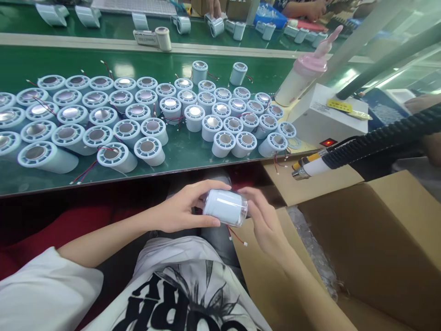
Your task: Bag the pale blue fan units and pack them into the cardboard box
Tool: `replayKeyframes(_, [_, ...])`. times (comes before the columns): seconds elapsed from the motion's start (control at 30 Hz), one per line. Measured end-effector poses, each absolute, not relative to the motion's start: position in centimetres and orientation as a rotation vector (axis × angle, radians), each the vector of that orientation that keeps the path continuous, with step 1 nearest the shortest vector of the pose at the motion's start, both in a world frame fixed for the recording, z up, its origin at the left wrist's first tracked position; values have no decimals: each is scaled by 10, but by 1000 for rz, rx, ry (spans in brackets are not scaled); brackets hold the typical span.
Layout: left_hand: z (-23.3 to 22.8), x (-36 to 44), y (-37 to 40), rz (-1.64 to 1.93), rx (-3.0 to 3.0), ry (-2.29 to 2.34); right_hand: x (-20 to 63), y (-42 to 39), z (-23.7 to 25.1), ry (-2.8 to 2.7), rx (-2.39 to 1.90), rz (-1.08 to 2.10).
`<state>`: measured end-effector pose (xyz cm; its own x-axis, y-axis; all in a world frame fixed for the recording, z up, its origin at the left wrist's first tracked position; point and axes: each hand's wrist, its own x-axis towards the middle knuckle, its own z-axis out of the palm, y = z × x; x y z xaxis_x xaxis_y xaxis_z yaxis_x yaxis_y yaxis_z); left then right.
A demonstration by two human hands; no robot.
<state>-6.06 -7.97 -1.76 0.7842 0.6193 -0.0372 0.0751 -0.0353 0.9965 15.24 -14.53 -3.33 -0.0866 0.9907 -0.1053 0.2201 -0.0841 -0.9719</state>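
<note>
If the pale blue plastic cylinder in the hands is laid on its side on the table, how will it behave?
The pale blue plastic cylinder would probably roll, being round and smooth. It looks light in the fingertips. Its thin red wire seems floppy and may snag.

Between the left hand [177, 209] and right hand [263, 218] lay a small cylinder [225, 208] of smooth, matt pale-blue plastic, its right end capped in clear, glossy film, with thin red wire [237, 235] hanging beneath. Beyond the hands, rows of like plastic cylinders [148, 117] showed shiny metal discs in their tops, standing on a glossy green worktop [179, 154] that threw back the ceiling lights. To the right of the right hand, an open box [375, 248] was plain brown matt cardboard, lined with crinkled clear plastic. Above it ran a black ribbed hose [379, 142], rubbery and dull. Below the hands, the shirt [179, 289] was soft white printed cloth.
</note>
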Motion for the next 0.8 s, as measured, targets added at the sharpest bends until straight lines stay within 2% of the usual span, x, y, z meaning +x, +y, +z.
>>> replayKeyframes(0.1, [-14, -60, -83, 433, 1419, 617, 158, -149, -40, -1825, -1145, 673])
replayKeyframes(0.17, [-13, -59, -83, 400, 1362, 600, 159, -151, -41, -1958, -1012, 613])
replayKeyframes(0.23, [-13, -60, -82, 381, 1376, 563, 159, -152, -39, -1881, -1020, 803])
replayKeyframes(0.33, [-12, -64, -81, 401, 1485, 491, 156, -154, -34, -1520, -1061, 1267])
replayKeyframes(0.4, [-11, -66, -80, 403, 1495, 459, 156, -156, -32, -1346, -1063, 1431])
replayKeyframes(0.67, [-29, -62, -79, 269, 1292, 481, 150, -158, -30, -1213, -1275, 1561])
replayKeyframes(0.8, [-34, -70, -77, 164, 1189, 652, 158, -157, -44, -1252, -1210, 1628])
